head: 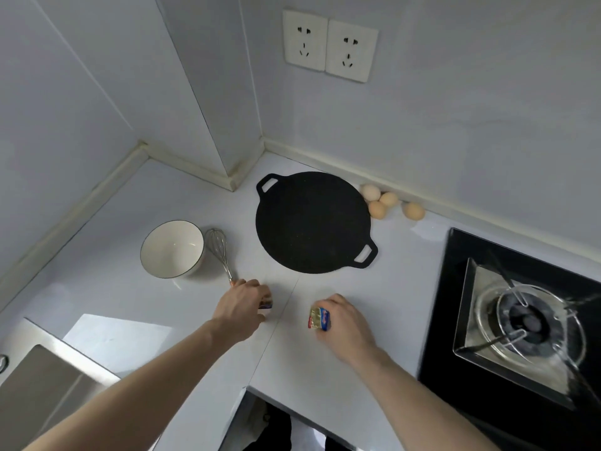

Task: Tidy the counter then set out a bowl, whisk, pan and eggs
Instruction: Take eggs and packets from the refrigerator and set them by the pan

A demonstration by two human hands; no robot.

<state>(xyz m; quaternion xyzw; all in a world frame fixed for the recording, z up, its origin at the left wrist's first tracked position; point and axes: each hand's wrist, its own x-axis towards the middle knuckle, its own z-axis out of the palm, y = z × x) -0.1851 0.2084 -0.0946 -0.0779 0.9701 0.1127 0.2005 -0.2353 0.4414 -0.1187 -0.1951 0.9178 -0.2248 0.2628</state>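
Note:
A flat black pan point(312, 222) with two loop handles lies on the white counter point(130, 304) near the back wall. Several brown eggs point(388, 203) sit just right of it against the wall. A white bowl point(172, 249) stands to the left, with a metal whisk point(219, 252) lying beside it. In front of the whisk, my left hand point(242, 305) curls round a small dark packet point(265, 302), mostly hidden. My right hand point(344, 323) grips a small gold, blue and red packet point(319, 318) just above the counter.
A black glass gas hob with a burner point(523, 317) fills the right side. A steel sink rim point(42, 379) is at the lower left. Two wall sockets point(328, 45) sit above the pan. The counter's front edge point(292, 398) runs below my arms.

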